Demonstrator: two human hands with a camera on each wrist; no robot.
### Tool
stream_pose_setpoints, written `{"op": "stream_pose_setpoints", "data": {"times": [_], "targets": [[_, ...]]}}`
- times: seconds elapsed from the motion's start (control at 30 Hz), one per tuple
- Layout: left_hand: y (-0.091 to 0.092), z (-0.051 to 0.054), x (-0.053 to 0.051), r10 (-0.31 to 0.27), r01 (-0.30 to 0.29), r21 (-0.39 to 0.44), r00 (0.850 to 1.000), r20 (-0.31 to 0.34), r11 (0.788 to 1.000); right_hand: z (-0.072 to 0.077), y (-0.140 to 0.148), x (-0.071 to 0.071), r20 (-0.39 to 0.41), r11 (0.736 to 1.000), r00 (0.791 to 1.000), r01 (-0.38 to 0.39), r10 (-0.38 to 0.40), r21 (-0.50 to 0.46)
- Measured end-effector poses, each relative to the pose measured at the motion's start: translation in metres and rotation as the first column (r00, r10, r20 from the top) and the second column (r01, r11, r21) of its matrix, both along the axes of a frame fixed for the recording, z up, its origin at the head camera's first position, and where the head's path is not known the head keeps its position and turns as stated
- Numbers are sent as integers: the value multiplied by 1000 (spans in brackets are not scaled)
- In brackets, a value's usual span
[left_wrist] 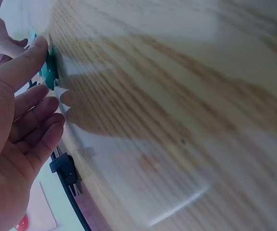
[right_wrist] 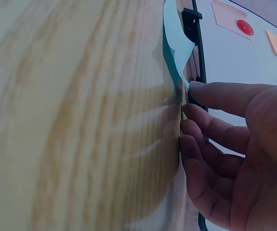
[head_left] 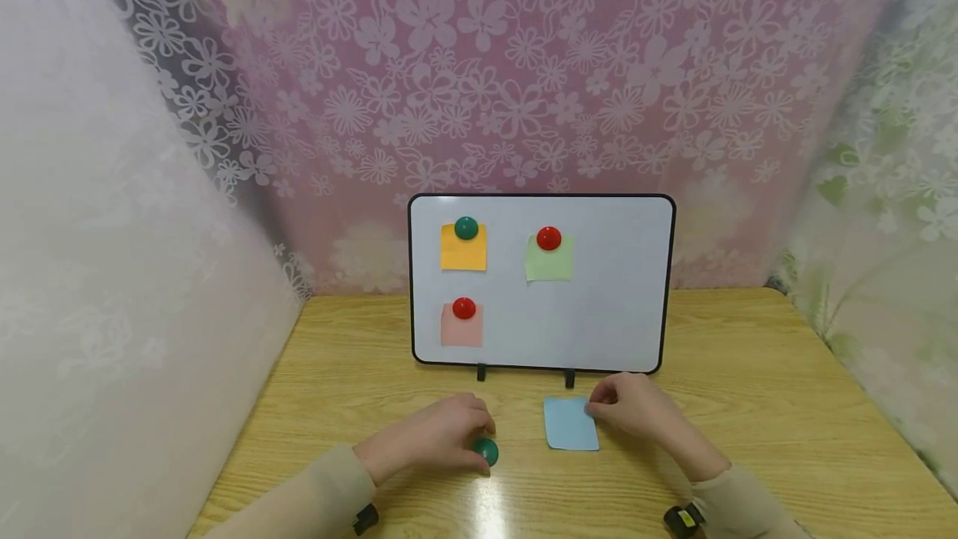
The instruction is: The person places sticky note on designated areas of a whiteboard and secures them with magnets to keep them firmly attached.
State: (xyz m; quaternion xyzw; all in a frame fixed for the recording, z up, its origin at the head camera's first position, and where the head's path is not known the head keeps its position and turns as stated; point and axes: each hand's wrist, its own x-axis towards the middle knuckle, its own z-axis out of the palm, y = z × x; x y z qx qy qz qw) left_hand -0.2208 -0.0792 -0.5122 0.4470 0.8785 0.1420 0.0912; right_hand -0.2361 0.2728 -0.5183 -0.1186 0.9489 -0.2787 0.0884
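My left hand (head_left: 441, 437) is over the table with thumb and index finger curled around a round green magnet (head_left: 486, 452). The magnet (left_wrist: 50, 70) also appears by the thumb in the left wrist view, and the other fingers curl loosely. To the right, my right hand (head_left: 636, 408) pinches the right edge of a square blue sticky note (head_left: 570, 424) on the table. In the right wrist view, the note (right_wrist: 177, 43) bends up from the wood near my thumb; the exact grip is partly hidden.
Behind the hands stands a black-rimmed whiteboard (head_left: 599, 314) on small black feet (head_left: 570, 378). It bears an orange note (head_left: 463, 254) under a green magnet (head_left: 466, 228), and green (head_left: 550, 263) and pink (head_left: 461, 331) notes under red magnets. Flowered curtains surround the wooden table (head_left: 352, 339).
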Motion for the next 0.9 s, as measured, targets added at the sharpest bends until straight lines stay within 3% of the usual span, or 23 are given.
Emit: {"op": "stream_pose_setpoints", "data": {"times": [0.7, 0.9], "targets": [[3, -6, -4, 16, -16, -16, 1000, -2, 1000, -1, -1, 1, -2, 1000, 1000, -10, 10, -12], [3, -7, -4, 44, -43, -11, 998, 38, 999, 0, -2, 2, 2, 1000, 1000, -12, 12, -13]]}}
